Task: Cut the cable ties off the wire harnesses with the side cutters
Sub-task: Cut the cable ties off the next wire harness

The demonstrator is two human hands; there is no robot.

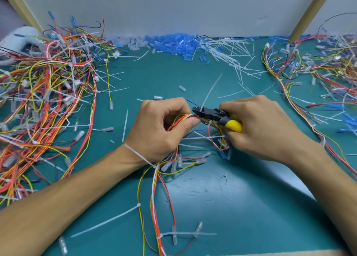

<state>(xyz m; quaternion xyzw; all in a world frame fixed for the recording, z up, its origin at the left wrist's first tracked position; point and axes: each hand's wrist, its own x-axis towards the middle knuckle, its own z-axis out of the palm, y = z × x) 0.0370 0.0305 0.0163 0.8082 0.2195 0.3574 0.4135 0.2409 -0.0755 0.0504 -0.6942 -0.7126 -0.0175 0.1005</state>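
Centre of frame: side cutters (210, 114) at a cable tie (211, 91).
Pinching wire harness (185, 117) in left hand (164, 128) fingertips; gripping handles in curled right hand (266, 128).

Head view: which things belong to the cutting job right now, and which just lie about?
In use: side cutters in right hand; wire harness held by left hand; cable tie at cutter tip.
Lying about: blue sleeves; cut ties; left wire heap; right wire heap.

Wide-angle head camera looks forward and down, close over the left hand (160, 126) and right hand (264, 128) above a teal mat (251, 207), white back panel (173, 8) beyond.
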